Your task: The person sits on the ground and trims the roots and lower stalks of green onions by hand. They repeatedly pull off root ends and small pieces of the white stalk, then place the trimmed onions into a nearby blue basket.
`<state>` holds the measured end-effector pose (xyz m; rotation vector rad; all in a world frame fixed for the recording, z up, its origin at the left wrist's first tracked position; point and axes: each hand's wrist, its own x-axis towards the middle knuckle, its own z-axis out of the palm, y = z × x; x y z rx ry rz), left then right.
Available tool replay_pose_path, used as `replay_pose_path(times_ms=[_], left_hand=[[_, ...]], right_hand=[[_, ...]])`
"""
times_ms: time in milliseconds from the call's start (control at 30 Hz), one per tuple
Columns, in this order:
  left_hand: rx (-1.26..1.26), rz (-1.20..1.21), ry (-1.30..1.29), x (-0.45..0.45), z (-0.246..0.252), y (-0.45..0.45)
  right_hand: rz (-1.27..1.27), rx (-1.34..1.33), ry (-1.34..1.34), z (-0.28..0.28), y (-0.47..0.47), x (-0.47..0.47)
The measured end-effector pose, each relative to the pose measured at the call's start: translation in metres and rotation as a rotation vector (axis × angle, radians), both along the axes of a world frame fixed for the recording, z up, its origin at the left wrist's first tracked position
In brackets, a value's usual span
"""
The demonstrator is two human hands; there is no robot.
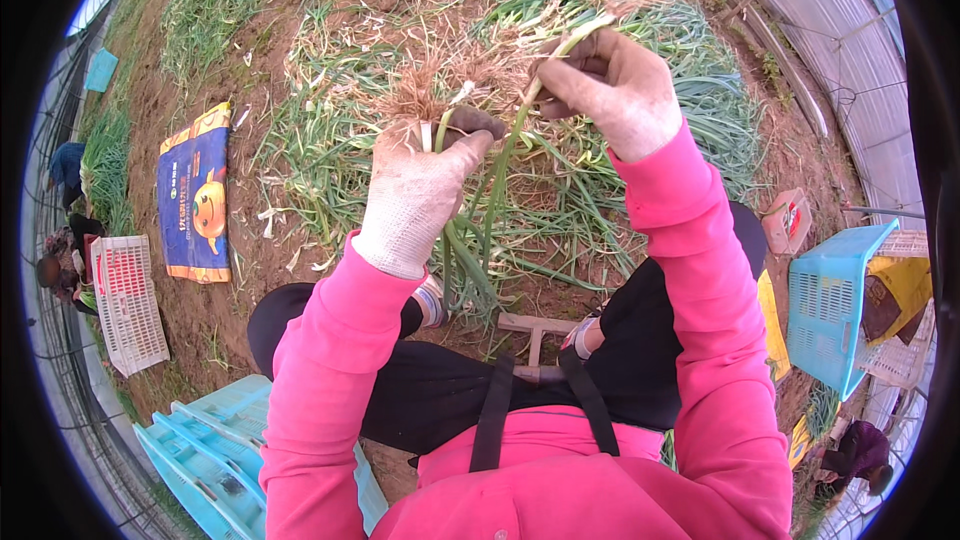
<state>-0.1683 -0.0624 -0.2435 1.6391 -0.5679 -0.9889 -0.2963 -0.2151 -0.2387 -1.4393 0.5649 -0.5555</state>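
Observation:
My left hand (420, 187), in a soiled white work glove, grips a small bunch of green onions (465, 262). Their brown roots stick up above the fist and the green leaves hang below it. In my right hand (607, 86), also gloved, a single green onion stalk (536, 86) is pinched between thumb and fingers. Its rooted end points up and to the right, while its leaves slant down towards the left hand's bunch. Beneath both hands, loose onion leaves and peelings (330, 112) cover the soil. A heap of green onions (705, 112) lies behind the right hand.
Left lies a blue printed sack (193, 195), with a white crate (129, 304) beyond. Blue crates (210, 450) stand at lower left and a blue crate (832, 307) at right, near a plastic jug (787, 221). Other people (67, 259) crouch at the edges. Plastic sheeting (847, 37) walls the right side.

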Motion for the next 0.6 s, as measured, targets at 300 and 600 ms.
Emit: replay_pose_path(times_ms=[300, 600], left_hand=[[-0.082, -0.02, 0.023, -0.008, -0.011, -0.004], [0.032, -0.057, -0.086, -0.005, -0.001, -0.003]], right_hand=[[0.0, 0.113, -0.186, -0.002, 0.01, -0.009], [-0.154, -0.088, 0.027, -0.01, -0.008, -0.028]])
